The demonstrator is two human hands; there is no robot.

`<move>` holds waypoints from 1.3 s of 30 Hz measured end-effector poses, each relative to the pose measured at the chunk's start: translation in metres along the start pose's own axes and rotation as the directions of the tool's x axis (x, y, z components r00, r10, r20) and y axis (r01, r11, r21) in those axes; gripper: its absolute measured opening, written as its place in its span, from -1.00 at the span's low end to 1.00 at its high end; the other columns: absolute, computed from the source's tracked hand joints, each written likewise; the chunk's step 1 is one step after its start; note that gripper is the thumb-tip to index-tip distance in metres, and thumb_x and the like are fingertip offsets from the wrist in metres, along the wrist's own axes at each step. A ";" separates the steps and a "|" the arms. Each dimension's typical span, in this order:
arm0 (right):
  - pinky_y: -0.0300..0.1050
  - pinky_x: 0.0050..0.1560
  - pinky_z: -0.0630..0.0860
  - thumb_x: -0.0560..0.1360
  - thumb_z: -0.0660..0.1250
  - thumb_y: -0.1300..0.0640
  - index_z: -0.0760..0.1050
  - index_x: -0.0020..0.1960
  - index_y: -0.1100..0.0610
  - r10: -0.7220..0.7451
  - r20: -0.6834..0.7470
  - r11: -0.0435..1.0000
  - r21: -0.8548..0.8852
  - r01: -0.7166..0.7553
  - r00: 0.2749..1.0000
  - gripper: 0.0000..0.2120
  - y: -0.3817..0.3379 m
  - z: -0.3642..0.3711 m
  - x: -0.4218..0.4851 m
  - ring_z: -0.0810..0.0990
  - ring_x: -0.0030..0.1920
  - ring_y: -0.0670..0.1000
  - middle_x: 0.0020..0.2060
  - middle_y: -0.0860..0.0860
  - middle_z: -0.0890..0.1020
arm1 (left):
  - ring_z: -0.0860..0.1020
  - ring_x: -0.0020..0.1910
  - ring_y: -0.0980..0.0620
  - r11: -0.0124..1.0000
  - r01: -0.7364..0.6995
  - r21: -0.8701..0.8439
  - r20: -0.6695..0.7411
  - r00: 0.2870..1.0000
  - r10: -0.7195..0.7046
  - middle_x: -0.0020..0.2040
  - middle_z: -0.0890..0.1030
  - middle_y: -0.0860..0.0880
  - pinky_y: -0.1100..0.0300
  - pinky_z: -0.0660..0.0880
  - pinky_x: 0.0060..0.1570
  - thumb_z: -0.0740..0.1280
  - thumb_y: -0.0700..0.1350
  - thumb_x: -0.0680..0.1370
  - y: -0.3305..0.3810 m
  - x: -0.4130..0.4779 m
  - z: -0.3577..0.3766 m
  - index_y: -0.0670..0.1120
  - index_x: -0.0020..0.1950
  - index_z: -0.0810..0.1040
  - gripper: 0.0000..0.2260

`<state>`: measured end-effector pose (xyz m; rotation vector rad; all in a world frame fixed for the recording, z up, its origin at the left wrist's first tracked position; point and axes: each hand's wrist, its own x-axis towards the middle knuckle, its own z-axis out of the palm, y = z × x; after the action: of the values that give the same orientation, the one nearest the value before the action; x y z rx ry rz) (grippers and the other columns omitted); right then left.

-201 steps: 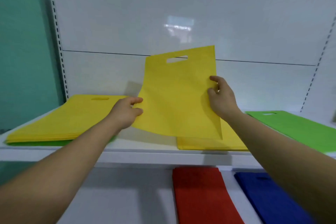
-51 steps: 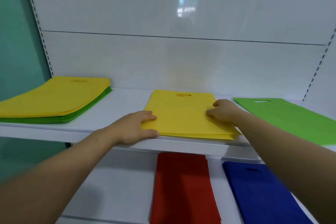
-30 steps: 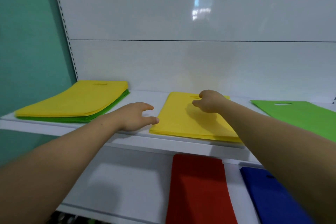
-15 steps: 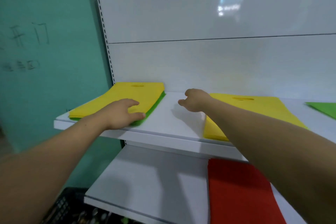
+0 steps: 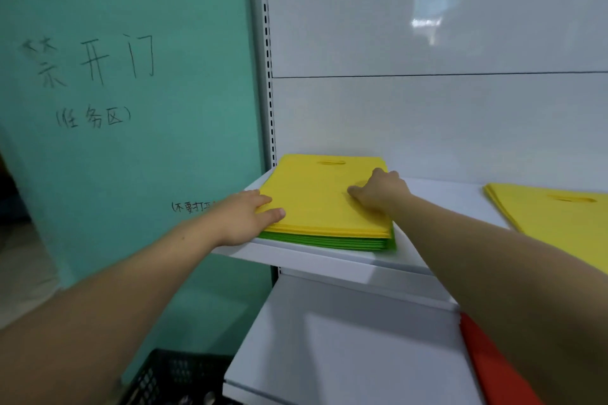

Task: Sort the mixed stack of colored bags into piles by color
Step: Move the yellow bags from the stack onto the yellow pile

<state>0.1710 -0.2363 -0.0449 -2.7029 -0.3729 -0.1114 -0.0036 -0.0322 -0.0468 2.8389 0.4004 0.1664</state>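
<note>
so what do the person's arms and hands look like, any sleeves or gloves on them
Both forearms are bare as far as the picture shows, with no sleeves in view. The left hand and right hand wear no gloves, and no watch, bracelet or ring can be seen.

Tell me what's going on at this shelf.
A person is sorting colored bags. Both hands are on the mixed stack at the left end of the upper shelf, yellow over green bags. The left hand rests on its near corner; the right hand seems to pinch the top yellow bag. A sorted yellow pile lies further right, red bags below.
</note>
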 end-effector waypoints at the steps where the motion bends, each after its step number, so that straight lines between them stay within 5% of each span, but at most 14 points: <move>1: 0.02 0.21 0.39 0.48 0.27 -0.28 0.24 0.41 0.20 0.050 -0.005 0.999 0.011 -0.050 0.999 -0.28 -0.001 0.001 0.002 0.40 0.30 0.23 0.32 0.21 0.38 | 0.16 0.50 0.00 1.000 -0.011 0.001 0.032 0.999 0.011 0.54 0.16 0.01 0.02 0.11 0.46 0.07 0.30 0.55 -0.007 0.003 0.001 0.02 0.50 0.25 -0.40; 5: -0.04 0.07 0.42 0.44 0.38 -0.19 0.35 0.29 0.20 0.135 -0.001 0.986 0.103 -0.135 0.991 -0.39 0.002 0.000 0.004 0.46 0.23 0.18 0.21 0.16 0.49 | 0.40 0.33 -0.03 0.996 -0.071 -0.060 0.047 0.996 0.074 0.36 0.45 0.01 0.03 0.33 0.32 0.03 0.28 0.57 -0.013 0.010 0.001 0.00 0.35 0.45 -0.48; 9: -0.06 0.03 0.44 0.52 0.31 0.11 0.34 0.30 0.17 0.120 -0.114 0.986 0.125 -0.106 0.986 -0.61 0.007 -0.001 0.003 0.51 0.17 0.17 0.20 0.15 0.52 | 0.53 -0.05 -0.03 0.998 -0.069 0.009 -0.017 0.997 0.069 -0.10 0.57 -0.02 0.04 0.47 0.04 0.00 0.31 0.56 -0.009 0.017 -0.003 -0.04 0.09 0.55 -0.48; 13: -0.03 0.08 0.45 0.59 0.16 0.17 0.31 0.40 0.07 -0.001 -0.250 0.990 0.139 0.037 0.968 -0.62 0.008 -0.001 -0.007 0.50 0.18 0.19 0.24 0.14 0.51 | 0.50 0.08 -0.03 0.995 -0.080 0.067 -0.033 0.996 0.082 0.13 0.56 0.02 0.01 0.46 0.12 0.21 0.27 0.52 -0.008 0.026 -0.005 0.06 0.13 0.53 -0.64; 15: -0.04 0.13 0.40 0.61 0.13 0.17 0.32 0.40 0.06 -0.096 -0.323 0.980 0.136 0.146 0.942 -0.64 0.007 -0.007 -0.015 0.47 0.21 0.18 0.26 0.14 0.48 | 0.47 0.19 -0.05 0.996 -0.078 0.032 -0.001 0.997 0.078 0.29 0.49 -0.02 0.02 0.44 0.19 0.29 0.27 0.47 -0.008 0.030 -0.007 0.07 0.24 0.49 -0.57; 20: -0.23 0.18 0.27 0.62 0.12 0.23 0.37 0.37 0.10 -0.176 -0.529 0.903 0.249 0.350 0.830 -0.67 0.010 -0.033 -0.039 0.42 0.28 0.10 0.28 0.10 0.47 | 0.31 0.40 -0.08 0.986 -0.035 -0.165 0.170 0.983 0.064 0.50 0.24 -0.03 0.06 0.29 0.36 0.37 0.25 0.42 -0.002 0.043 -0.015 0.09 0.50 0.18 -0.27; 23: -0.34 0.16 0.22 0.61 0.14 0.25 0.39 0.35 0.13 -0.144 -0.649 0.867 0.281 0.411 0.747 -0.67 0.015 -0.056 -0.050 0.42 0.28 0.06 0.28 0.07 0.48 | 0.30 0.41 -0.07 0.929 -0.096 -0.356 0.077 0.988 0.132 0.49 0.26 -0.05 0.12 0.28 0.30 0.39 0.15 0.46 0.014 0.047 -0.018 0.04 0.50 0.22 -0.33; 27: -0.35 0.15 0.22 0.60 0.13 0.26 0.38 0.36 0.13 -0.058 -0.712 0.872 0.305 0.383 0.699 -0.66 0.039 -0.084 -0.063 0.42 0.27 0.05 0.28 0.06 0.48 | 0.37 0.34 -0.01 0.710 -0.202 -0.674 -0.161 0.979 0.125 0.37 0.40 -0.14 0.22 0.31 0.13 0.43 -0.11 0.48 0.045 0.046 -0.016 -0.02 0.39 0.40 -0.50; 30: -0.29 0.21 0.24 0.60 0.12 0.25 0.37 0.37 0.12 0.027 -0.727 0.883 0.339 0.324 0.687 -0.65 0.068 -0.101 -0.072 0.40 0.30 0.06 0.30 0.06 0.46 | 0.43 0.22 0.04 0.617 -0.280 -0.735 -0.238 0.959 0.151 0.29 0.44 -0.04 0.24 0.35 0.05 0.41 -0.19 0.49 0.080 0.040 -0.008 -0.02 0.34 0.45 -0.57; 33: -0.19 0.27 0.26 0.61 0.11 0.22 0.34 0.40 0.09 0.106 -0.716 0.894 0.372 0.249 0.690 -0.64 0.103 -0.118 -0.080 0.39 0.32 0.07 0.33 0.05 0.44 | 0.53 0.03 0.00 0.592 -0.318 -0.740 -0.253 0.948 0.192 0.22 0.51 -0.01 0.17 0.49 -0.07 0.39 -0.21 0.51 0.120 0.032 0.002 -0.01 0.33 0.46 -0.60; 36: -0.12 0.28 0.29 0.62 0.12 0.17 0.31 0.43 0.08 0.143 -0.687 0.913 0.369 0.173 0.712 -0.62 0.144 -0.133 -0.089 0.39 0.32 0.09 0.34 0.07 0.43 | 0.52 0.18 -0.06 0.625 -0.351 -0.698 -0.265 0.936 0.231 0.30 0.50 -0.07 0.07 0.46 0.20 0.40 -0.21 0.49 0.161 0.027 0.016 -0.04 0.38 0.42 -0.54; 39: -0.11 0.28 0.29 0.61 0.17 0.11 0.28 0.45 0.08 0.164 -0.646 0.932 0.349 0.097 0.746 -0.59 0.190 -0.147 -0.095 0.38 0.33 0.11 0.35 0.09 0.43 | 0.43 0.31 -0.03 0.706 -0.384 -0.595 -0.281 0.922 0.265 0.38 0.42 -0.07 0.25 0.33 0.20 0.39 -0.19 0.50 0.204 0.021 0.030 -0.08 0.44 0.36 -0.48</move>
<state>0.1291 -0.4869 0.0038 -2.1087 -0.0990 -0.8888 0.0732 -0.2229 -0.0173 2.1767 -0.1336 0.5204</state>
